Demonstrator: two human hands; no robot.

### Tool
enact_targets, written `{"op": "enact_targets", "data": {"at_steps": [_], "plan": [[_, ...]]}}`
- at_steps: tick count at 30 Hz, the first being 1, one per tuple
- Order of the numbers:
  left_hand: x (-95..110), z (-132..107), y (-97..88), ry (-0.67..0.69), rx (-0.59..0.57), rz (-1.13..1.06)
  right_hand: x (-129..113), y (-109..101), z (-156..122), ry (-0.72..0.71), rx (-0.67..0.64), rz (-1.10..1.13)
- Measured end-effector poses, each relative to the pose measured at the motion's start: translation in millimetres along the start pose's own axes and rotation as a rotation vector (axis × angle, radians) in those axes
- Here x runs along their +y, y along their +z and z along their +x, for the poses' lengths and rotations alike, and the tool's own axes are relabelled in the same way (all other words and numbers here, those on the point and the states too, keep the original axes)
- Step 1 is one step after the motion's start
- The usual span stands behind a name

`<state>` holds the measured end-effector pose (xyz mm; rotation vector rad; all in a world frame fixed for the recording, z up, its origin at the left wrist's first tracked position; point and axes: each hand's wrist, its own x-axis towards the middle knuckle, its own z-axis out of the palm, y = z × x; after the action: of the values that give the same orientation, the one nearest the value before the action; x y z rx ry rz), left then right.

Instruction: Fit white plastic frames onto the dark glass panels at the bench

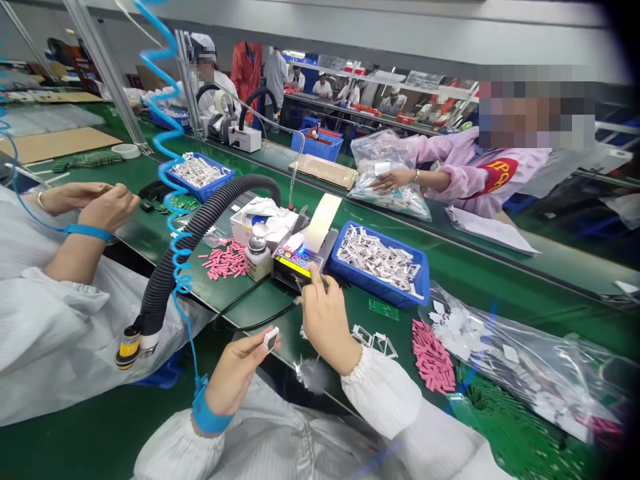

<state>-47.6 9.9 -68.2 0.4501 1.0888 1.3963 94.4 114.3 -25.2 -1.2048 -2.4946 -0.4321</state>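
Note:
My left hand (235, 372), with a blue band at its wrist, pinches a small white square frame (271, 338) with a dark face between thumb and fingertips. The index finger of my right hand (327, 320) is stretched out to the button panel of a tape dispenser (301, 259), and the fingertip appears to touch it. Blue light glows on that panel, and a strip of pale tape (324, 217) curves up from the machine. No object shows in my right hand. A dispensing bottle (258, 257) with a metal top stands just left of the dispenser.
Right of the dispenser sits a blue bin (423, 280) of white frames. Pink strips (433, 357), green circuit boards (505, 423) and a clear bag (530, 353) lie farther right. A black hose (193, 237) arches at left. Co-workers' hands (107, 207) are at left; another person handles a bag opposite.

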Motion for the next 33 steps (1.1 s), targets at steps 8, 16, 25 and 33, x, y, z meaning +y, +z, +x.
{"op": "enact_targets", "data": {"at_steps": [8,16,25,33], "plan": [[-1.8,-3.6,3.3,-0.011,0.013,-0.026,13.3,-43.5,20.8,0.014,-0.483,0.308],[-4.4,-2.1,-5.7,-0.018,0.018,-0.069,12.9,-55.8,-1.5,0.048,-0.319,0.984],[-3.6,3.0,-16.5,-0.048,0.081,-0.133,-15.5,-2.9,-23.0,0.756,-0.303,1.773],[2.2,9.5,-33.2,-0.082,0.131,-0.205,-5.5,5.9,-8.3,0.469,-0.223,1.027]]}}
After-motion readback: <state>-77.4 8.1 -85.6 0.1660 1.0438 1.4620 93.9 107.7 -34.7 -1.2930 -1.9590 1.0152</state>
